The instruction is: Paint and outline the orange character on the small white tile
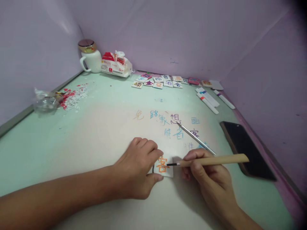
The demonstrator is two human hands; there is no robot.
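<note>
A small white square tile (169, 172) lies on the table with an orange character drawn on it. My left hand (137, 167) grips the tile from its left side, fingers at the top edge and thumb at the bottom. In my right hand (208, 175) is a wooden-handled carving knife (223, 159), held like a pen. Its dark blade tip points left and is at the right part of the orange character; whether it touches the surface I cannot tell. A thin silver pen-like tool (198, 139) lies just beyond my right hand.
Coloured characters are written on the table (115, 127). Several lettered tiles (158, 85) line the back, near white markers (207, 100). A phone (247, 150) lies at right. Red and white shavings (74, 97), a plastic bag (48, 100), a mug (92, 60) and a tissue pack (116, 65) are at left.
</note>
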